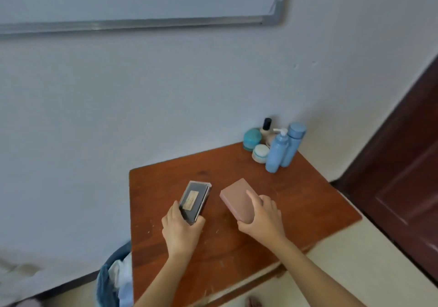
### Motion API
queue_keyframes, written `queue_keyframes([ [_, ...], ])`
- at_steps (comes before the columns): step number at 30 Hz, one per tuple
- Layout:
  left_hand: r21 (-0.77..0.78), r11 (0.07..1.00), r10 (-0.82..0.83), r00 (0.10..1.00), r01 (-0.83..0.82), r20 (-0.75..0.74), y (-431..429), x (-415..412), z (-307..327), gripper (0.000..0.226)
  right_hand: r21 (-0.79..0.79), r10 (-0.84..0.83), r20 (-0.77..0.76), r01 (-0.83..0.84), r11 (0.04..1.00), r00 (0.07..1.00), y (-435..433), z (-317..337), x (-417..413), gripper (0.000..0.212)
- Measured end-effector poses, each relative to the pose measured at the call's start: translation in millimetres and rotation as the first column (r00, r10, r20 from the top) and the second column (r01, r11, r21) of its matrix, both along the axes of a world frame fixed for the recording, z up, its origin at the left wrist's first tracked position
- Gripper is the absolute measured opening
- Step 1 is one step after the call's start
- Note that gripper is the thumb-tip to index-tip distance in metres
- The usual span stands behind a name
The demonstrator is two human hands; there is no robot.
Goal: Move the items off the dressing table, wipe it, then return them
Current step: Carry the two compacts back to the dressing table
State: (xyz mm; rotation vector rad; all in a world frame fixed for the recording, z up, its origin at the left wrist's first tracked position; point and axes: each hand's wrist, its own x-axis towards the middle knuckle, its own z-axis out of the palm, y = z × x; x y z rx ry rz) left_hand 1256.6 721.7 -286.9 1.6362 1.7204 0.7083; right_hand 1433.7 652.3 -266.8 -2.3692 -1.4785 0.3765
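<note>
Gripping flat rectangular cases, glossy and matte

Two hand-held boxes on table

On the table, two flat boxes sit side by side near the middle, the clear-lidded case left of the closed box. A cluster of bottles and jars stands at the far corner against the wall, behind and right of both. A basket sits on the floor just left of the table's near edge.
</note>
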Motion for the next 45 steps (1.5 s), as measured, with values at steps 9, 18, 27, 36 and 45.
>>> queue_keyframes([
  [9,-0.004,0.921,-0.389,0.920,0.390,0.047,-54.2,16.7,23.7,0.078,-0.038,-0.376,0.076,0.380,0.924,0.923,-151.9,9.6,-23.1,0.083],
  [18,0.090,0.652,-0.756,0.655,0.753,-0.004,-184.6,54.7,44.2,0.076,0.025,-0.668,0.143,0.672,0.740,0.730,-310.0,36.6,-23.4,0.081],
  [27,0.090,0.349,-0.937,0.350,0.933,0.004,-415.4,50.6,38.8,0.060,0.047,-0.909,0.117,0.912,0.408,0.400,-561.1,43.2,-101.2,0.082],
  [36,0.165,0.055,-0.998,0.056,0.985,-0.004,-593.8,45.0,48.1,0.066,0.118,-0.988,0.136,0.989,0.090,0.073,-739.4,63.1,-181.4,0.079],
  [45,0.222,0.048,-0.998,0.037,0.974,0.050,-668.6,99.6,58.7,0.053,0.144,-0.984,0.175,0.989,0.046,0.021,-811.9,72.9,-161.8,0.078],
])
